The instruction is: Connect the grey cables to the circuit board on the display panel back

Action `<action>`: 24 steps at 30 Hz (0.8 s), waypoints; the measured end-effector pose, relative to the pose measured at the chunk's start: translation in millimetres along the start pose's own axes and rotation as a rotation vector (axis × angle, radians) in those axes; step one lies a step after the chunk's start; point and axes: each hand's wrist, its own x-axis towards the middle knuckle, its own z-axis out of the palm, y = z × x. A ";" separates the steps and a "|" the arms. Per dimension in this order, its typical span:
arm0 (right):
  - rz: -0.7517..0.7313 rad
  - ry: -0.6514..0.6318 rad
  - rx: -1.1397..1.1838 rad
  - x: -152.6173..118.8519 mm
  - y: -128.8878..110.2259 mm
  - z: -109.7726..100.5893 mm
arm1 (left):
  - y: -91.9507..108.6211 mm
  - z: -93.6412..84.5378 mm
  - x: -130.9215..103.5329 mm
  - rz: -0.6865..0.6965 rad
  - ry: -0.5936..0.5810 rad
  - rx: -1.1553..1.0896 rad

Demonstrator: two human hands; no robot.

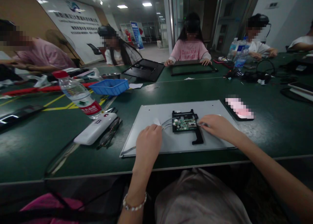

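A green circuit board [184,123] in a black plastic bracket [198,137] lies on a grey-white flat panel [207,106] in front of me. Thin grey cables [167,123] run from the board's left side to my left hand [149,141], whose fingers are closed round them. A small white tab [156,121] sticks up by those fingertips. On the other side, my right hand [218,127] pinches at the right edge of the bracket. Whatever lies between its fingertips is small and dark, and I cannot make it out.
Left of the panel are a white power bank [96,128], glasses [110,134], a water bottle [81,98] and a blue tray [111,86]. A phone [241,110] lies right of it. Across the green table [171,90], a person handles a black frame [193,73]; others sit nearby.
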 end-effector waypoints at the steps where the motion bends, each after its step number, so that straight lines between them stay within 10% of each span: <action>1: 0.000 0.003 -0.031 -0.9 0.7 0.8 | -4.5 -0.9 2.9 -0.009 0.035 0.005; 5: 0.008 0.033 -0.172 -5.4 6.1 0.8 | -25.3 -0.4 16.9 0.004 0.118 0.005; 10: -0.013 0.065 -0.272 -10.8 17.6 -4.2 | -43.1 9.8 28.3 0.143 -0.060 -0.041; 24: 0.067 0.045 -0.196 -15.8 42.6 -11.0 | -50.5 3.3 35.3 0.111 -0.090 -0.268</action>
